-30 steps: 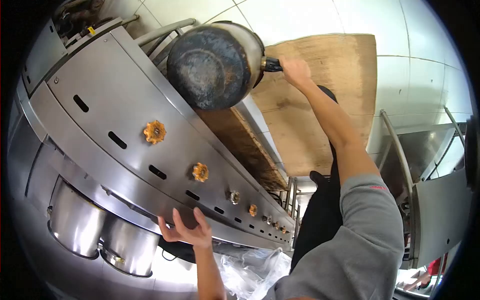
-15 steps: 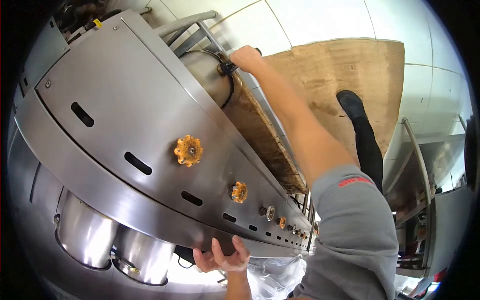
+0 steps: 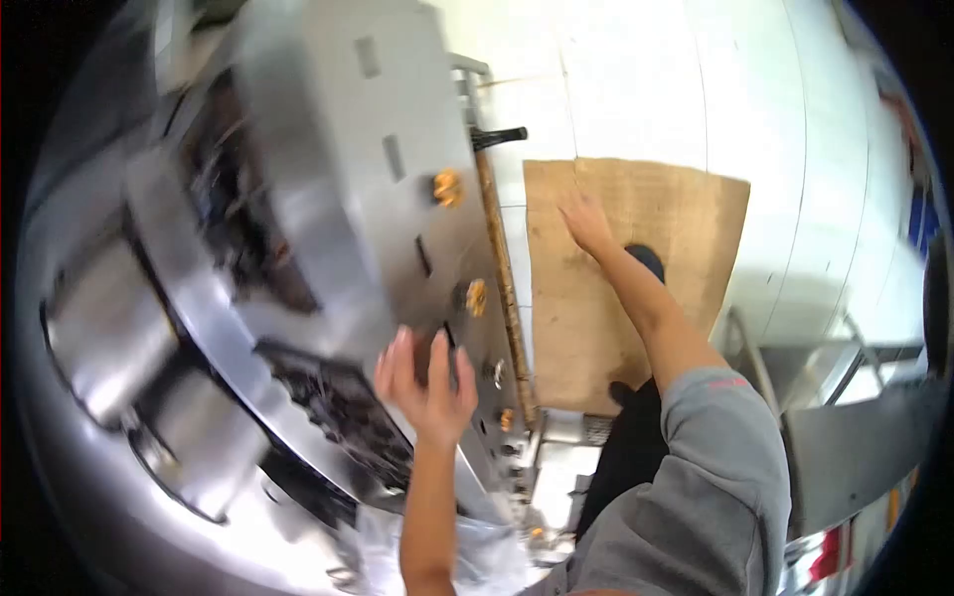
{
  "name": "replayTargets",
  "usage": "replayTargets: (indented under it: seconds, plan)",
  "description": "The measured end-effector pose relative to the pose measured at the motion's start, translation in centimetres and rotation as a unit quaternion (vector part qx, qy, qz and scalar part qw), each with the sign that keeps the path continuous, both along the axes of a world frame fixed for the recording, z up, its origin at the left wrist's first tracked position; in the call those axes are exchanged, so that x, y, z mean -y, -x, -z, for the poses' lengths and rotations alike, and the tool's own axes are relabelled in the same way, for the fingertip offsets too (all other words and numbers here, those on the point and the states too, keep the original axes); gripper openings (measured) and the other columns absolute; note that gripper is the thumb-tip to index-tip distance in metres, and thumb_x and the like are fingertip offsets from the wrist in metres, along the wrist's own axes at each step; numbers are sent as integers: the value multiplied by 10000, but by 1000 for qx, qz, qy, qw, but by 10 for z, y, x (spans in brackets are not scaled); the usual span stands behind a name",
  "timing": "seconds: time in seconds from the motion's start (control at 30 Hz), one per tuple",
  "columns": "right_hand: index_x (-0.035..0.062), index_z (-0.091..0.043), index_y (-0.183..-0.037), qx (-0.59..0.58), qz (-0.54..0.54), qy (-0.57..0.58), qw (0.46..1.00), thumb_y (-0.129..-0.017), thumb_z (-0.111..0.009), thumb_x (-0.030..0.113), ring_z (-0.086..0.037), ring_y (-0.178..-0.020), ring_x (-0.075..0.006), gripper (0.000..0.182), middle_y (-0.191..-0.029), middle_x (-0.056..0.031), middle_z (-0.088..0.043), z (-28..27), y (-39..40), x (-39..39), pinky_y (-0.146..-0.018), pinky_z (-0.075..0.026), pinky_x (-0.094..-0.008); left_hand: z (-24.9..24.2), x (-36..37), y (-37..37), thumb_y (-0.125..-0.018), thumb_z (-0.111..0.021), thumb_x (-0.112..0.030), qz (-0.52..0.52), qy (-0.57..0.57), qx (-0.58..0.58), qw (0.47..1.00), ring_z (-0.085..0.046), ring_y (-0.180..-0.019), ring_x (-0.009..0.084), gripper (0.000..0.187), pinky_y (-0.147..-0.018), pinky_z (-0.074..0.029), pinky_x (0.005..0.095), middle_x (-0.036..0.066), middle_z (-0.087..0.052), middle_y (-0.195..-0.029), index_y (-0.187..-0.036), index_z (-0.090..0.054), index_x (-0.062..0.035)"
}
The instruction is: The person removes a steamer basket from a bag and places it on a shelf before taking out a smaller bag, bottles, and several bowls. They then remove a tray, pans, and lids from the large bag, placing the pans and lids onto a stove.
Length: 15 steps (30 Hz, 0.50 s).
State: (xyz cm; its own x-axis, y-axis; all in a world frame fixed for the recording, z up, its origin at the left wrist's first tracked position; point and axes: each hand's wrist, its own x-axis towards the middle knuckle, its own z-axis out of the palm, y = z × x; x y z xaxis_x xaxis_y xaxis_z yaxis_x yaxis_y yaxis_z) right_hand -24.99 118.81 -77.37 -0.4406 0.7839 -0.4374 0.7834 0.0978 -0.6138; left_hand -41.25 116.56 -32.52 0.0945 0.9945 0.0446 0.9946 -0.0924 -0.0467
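Observation:
My left hand point(image 3: 427, 389) is raised in front of the steel stove front point(image 3: 338, 119), fingers spread, holding nothing. Over the cardboard sheet point(image 3: 646, 189) on the floor hangs my right hand point(image 3: 584, 221), blurred, its fingers apart and nothing in them. To its upper left, a black handle point(image 3: 500, 137) sticks out from under the stove, apart from the hand. Orange knobs point(image 3: 449, 189) run along the stove front between my two hands. Motion blur hides fine detail.
Steel pots point(image 3: 109, 333) stand at the left beyond the stove's burners point(image 3: 333, 402). Clear plastic point(image 3: 487, 556) lies at the bottom. A steel table point(image 3: 855, 447) with rails is at the right. My shoe point(image 3: 646, 260) rests on the cardboard.
My right hand has let go of the black handle and moved down and right over the cardboard. My left hand has risen. The view has shifted, showing the burners.

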Motion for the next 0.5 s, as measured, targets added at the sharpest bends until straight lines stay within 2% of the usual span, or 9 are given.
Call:
replayTargets:
  seconds: [0.03, 0.07, 0.1, 0.17, 0.2, 0.27, 0.3, 0.37, 0.5]
  plan:
    - [91, -622, -1002, 2, 12, -67, 998, -857, -505, 128, -562, -997, -305, 190, -982, -169, -614, -24, -38, 26, -858, -442, -433, -2, -4, -1, -758, -687, -163, -4, -19, 7, 1000, -446, -1132, 325, 291, -949, -364, 465, 177, -492, -1280, -1036, -657, -80]
    - [95, -625, -1005, 71, -72, -20, 995, -858, -500, 126, -543, -1051, -298, 195, -1030, -162, -623, -46, -72, 40, -903, -418, -456, -3, -5, -2, -736, -681, -144, -2, -24, 42, 999, -460, -1127, 310, 281, -947, -366, 462, 158, -500, -1280, -1006, -654, -75]
    - [93, -586, -1113, -68, -83, -51, 993, -847, -510, 101, -531, -1089, -338, 276, -1119, -164, -598, -32, -110, 69, -940, -398, -467, -3, -5, 3, -714, -674, -125, -3, -35, 69, 997, -473, -1123, 296, 270, -946, -369, 459, 140, -508, -1281, -977, -652, -70]
    - [72, -470, -1257, 162, -258, 1, 952, -814, -555, 70, -496, -1159, -355, 451, -1286, -187, -486, -52, -177, 111, -995, -374, -460, -4, 1, 8, -655, -709, -136, 11, -81, 112, 990, -455, -1169, 296, 285, -953, -370, 470, 115, -501, -1273, -924, -638, -74]
    - [36, -521, -1188, 211, -361, 42, 907, -787, -574, 62, -556, -1076, -361, 405, -1184, -229, -552, -130, -184, 93, -923, -443, -452, -11, 6, 7, -649, -712, -166, 8, -92, 147, 985, -416, -1205, 298, 290, -980, -350, 486, 117, -474, -1305, -915, -638, -79]
    - [5, -654, -783, 172, -386, 81, 903, -757, -568, 76, -639, -780, -372, 115, -795, -237, -634, -154, -213, 95, -689, -513, -454, -23, 22, -5, -666, -699, -248, -32, -44, 194, 979, -340, -1273, 330, 361, -1040, -275, 515, 149, -410, -1372, -980, -650, -77]
    - [21, -640, -696, 56, -417, -13, 907, -743, -603, 126, -642, -721, -355, 121, -734, -206, -636, -25, -276, 110, -644, -502, -476, -30, 23, -11, -679, -686, -273, -57, -8, 216, 975, -320, -1288, 345, 394, -1057, -249, 524, 160, -391, -1389, -1015, -649, -70]
    - [39, -630, -684, 114, -542, -53, 831, -758, -621, 174, -640, -715, -346, 155, -752, -182, -648, -245, -211, 90, -620, -493, -469, -27, 45, -50, -815, -599, -392, -135, 61, 132, 980, -317, -1289, 345, 467, -1074, -249, 503, 176, -360, -1406, -1159, -590, -76]
    - [50, -638, -739, 92, -546, -19, 832, -805, -613, 224, -639, -745, -352, 188, -752, -180, -644, -316, -172, 92, -631, -499, -445, -128, 175, -126, -829, -601, -318, -157, -11, 446, 881, -470, -1155, 317, 409, -983, -379, 399, 167, -511, -1215, -1119, -597, -29]
